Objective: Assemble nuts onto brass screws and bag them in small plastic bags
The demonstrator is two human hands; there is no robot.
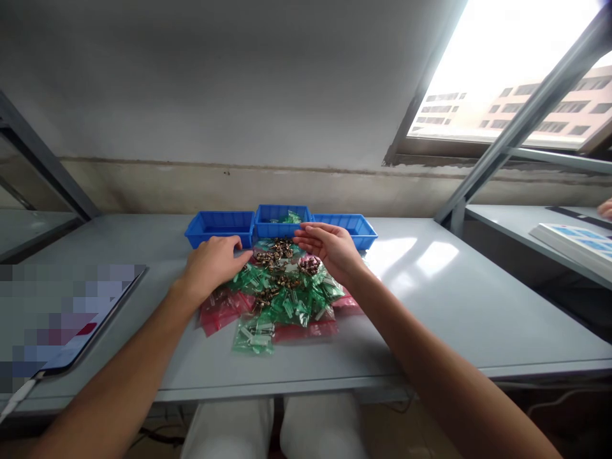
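Leaning over a grey worktop, a person rests the left hand, fingers flat and close together, on a heap of small bags lying just short of three blue bins. The right hand hovers alongside, fingers spread, holding nothing. The green and red film pouches of brassy parts look light, slippery and crinkly, and are best pinched by a corner.
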